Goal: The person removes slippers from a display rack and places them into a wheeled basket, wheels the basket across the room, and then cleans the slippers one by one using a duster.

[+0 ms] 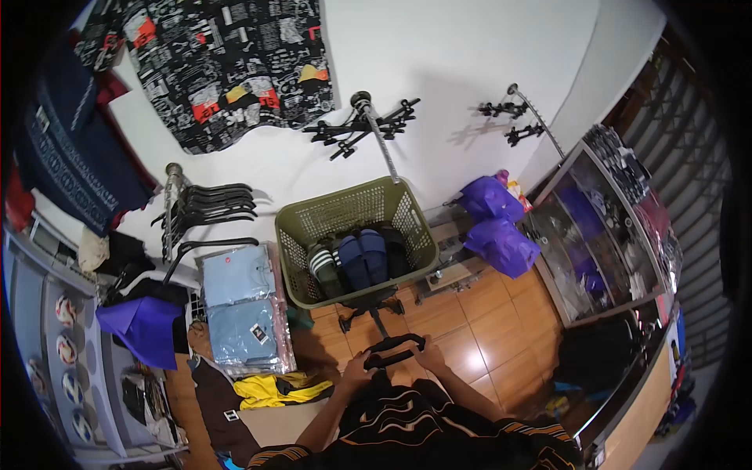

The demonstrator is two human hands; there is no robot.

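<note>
My left hand point(356, 371) is closed on the left end of a black loop-shaped handle point(395, 351). At its other end, my right hand point(428, 358) grips the same loop. Just beyond the loop are a short grey rod point(377, 321) and black clip-like parts point(395, 305); whether they join the loop I cannot tell. Past these stands an olive-green plastic basket point(291, 270) with perforated sides. Inside it lie blue slide sandals point(364, 254), a dark green pair with white stripes point(323, 266) and darker footwear partly in shadow.
Bagged light-blue garments point(239, 309) are stacked to the left, near black hangers point(219, 204) and a yellow cloth point(278, 390). Purple bags point(501, 244) sit right of the basket, before a glass display case point(607, 235). Wall rods carry black clip hangers point(364, 125).
</note>
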